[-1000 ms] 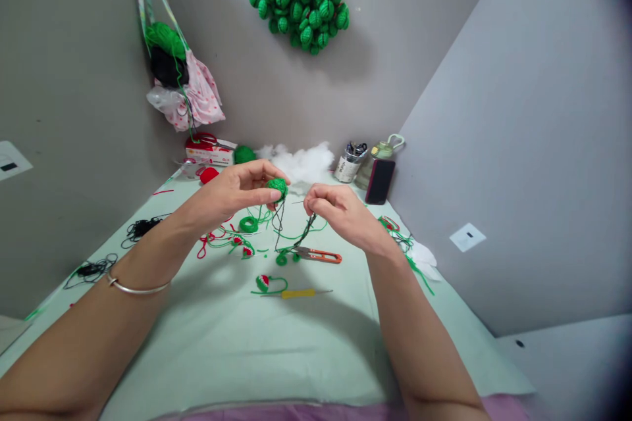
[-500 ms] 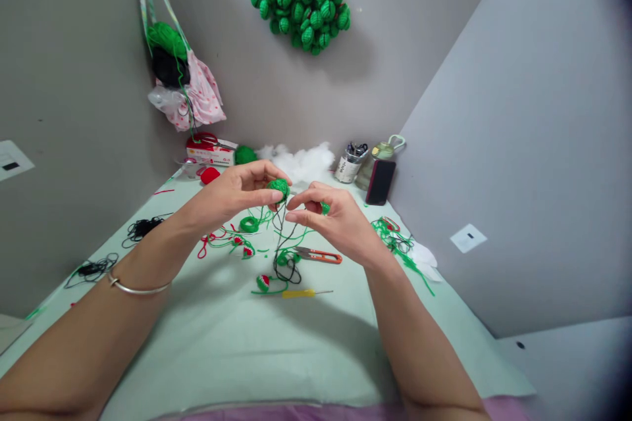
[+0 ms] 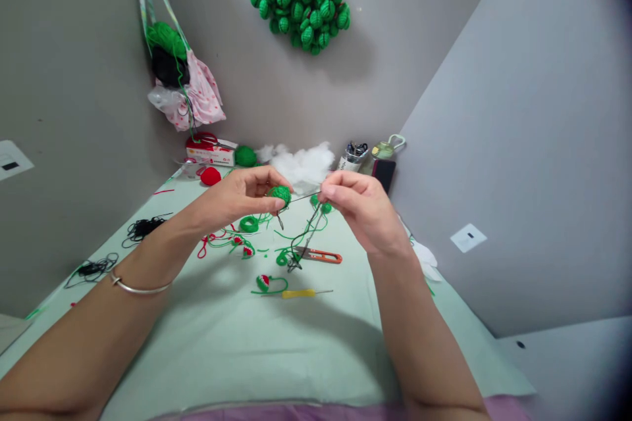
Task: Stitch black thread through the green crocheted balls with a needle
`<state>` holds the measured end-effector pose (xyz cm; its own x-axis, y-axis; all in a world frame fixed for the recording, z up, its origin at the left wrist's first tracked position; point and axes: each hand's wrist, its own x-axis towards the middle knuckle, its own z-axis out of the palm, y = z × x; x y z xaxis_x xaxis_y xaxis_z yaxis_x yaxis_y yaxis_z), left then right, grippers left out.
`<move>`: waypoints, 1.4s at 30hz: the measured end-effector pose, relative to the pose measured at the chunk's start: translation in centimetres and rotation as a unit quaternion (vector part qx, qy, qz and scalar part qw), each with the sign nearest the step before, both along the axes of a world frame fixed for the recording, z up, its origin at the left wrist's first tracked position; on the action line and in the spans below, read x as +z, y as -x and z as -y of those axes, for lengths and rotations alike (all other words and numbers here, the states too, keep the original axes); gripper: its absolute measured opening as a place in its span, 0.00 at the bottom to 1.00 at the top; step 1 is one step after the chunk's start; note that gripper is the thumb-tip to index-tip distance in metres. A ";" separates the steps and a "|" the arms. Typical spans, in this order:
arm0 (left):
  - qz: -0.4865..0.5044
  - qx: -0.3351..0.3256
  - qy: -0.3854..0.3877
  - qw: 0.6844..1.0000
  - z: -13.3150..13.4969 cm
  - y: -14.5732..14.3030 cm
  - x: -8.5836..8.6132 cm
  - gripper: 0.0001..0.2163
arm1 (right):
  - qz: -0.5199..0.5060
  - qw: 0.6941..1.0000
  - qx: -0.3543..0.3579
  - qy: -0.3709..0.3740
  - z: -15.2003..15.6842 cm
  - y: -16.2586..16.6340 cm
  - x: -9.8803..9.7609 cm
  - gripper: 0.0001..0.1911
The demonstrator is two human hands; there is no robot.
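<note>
My left hand [image 3: 247, 194] pinches a small green crocheted ball [image 3: 281, 195] between thumb and fingers, above the table. A black yarn strand [image 3: 305, 197] runs taut from the ball to my right hand [image 3: 351, 200], whose thumb and forefinger are closed on it. Whether a needle is also between those fingers I cannot tell. More black yarn dangles below in loops down to the table. Beneath my hands lie orange-handled thread snips [image 3: 320, 255], a crochet hook with a yellow handle [image 3: 298, 293] and a small red, white and green crocheted piece [image 3: 263, 283].
White stuffing [image 3: 306, 164] sits at the back, beside a green yarn ball [image 3: 245, 156] and a box [image 3: 212, 154] with red scissors on it. Black yarn tangles [image 3: 143, 229] lie on the left. A bunch of green crocheted balls [image 3: 306, 3] hangs on the wall.
My right hand has moved right and slightly up, away from the ball, drawing the black strand straight. The hanging yarn loops have shifted right. My left hand still holds the ball, slightly lower.
</note>
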<state>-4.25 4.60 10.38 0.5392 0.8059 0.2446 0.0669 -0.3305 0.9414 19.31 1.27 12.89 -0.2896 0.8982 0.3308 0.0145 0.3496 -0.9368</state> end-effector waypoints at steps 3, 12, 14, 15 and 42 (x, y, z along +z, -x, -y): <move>-0.007 0.006 0.009 1.000 -0.1 0.1 -0.1 0.12 | -0.104 0.994 -0.015 0.011 0.0 -0.4 0.7 0.09; -0.011 0.002 0.012 1.000 -0.4 0.6 -0.1 0.12 | -0.174 0.971 -0.104 -0.125 1.3 -2.8 2.9 0.18; -0.004 0.002 0.014 1.000 -0.5 0.7 -0.1 0.12 | -0.174 0.972 -0.101 -0.123 1.3 -3.1 2.9 0.17; -0.005 0.001 0.014 1.000 -0.5 0.7 -0.1 0.12 | -0.185 0.970 -0.100 -0.119 1.2 -3.2 2.9 0.16; -0.020 -0.097 0.070 0.993 -0.8 1.8 0.0 0.09 | -0.174 0.958 -0.108 -0.202 2.2 -6.3 4.0 0.11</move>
<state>-6.01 5.42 10.36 0.6950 0.7101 0.1131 0.0527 -0.2071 0.9769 25.59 -0.98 16.89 0.0789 0.7036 0.7062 -0.1621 0.7080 -0.6873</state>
